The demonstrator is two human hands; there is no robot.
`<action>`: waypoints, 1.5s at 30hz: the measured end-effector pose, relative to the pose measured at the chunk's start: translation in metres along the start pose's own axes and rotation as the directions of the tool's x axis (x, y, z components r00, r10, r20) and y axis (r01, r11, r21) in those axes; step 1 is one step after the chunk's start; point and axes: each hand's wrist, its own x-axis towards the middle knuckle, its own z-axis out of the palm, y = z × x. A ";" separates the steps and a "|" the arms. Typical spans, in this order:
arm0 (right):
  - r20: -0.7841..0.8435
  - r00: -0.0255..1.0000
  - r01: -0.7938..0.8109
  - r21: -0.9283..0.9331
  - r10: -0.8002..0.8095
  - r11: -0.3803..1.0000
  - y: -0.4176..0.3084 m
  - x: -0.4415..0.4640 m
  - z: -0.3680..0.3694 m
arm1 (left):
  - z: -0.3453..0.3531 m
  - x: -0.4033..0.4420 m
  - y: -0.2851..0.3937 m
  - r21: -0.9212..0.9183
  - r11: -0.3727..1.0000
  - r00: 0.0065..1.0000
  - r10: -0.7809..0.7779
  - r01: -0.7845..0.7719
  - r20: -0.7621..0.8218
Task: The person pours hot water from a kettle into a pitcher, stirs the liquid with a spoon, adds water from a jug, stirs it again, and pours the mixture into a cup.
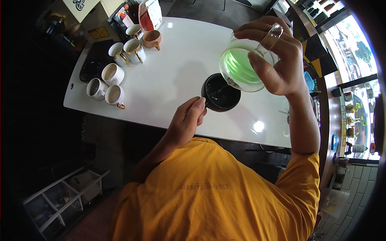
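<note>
My left hand [187, 120] is closed around the handle of a black cup [222, 105], which is upright just above or on the white table. Shiny glints show inside the cup. In my right hand [281, 60] is a clear glass jug [241, 70], gripped by its glass handle and tilted toward the cup. Green colour shows through the jug. Its lip hangs over the cup's right rim, and a thin stream appears to run from it into the cup.
Several white mugs, among them a white mug [113, 74] and a gold-handled mug [134, 51], stand at the table's [169, 80] left. Near them are a brown cup [152, 39] and a red-and-white bag [150, 16]. A wooden counter [330, 104] runs along the right.
</note>
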 end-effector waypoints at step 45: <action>0.023 1.000 -0.008 -0.011 0.009 1.000 -0.006 0.003 0.006 | -0.007 -0.004 0.001 -0.066 0.998 1.000 -0.022 0.021 -0.016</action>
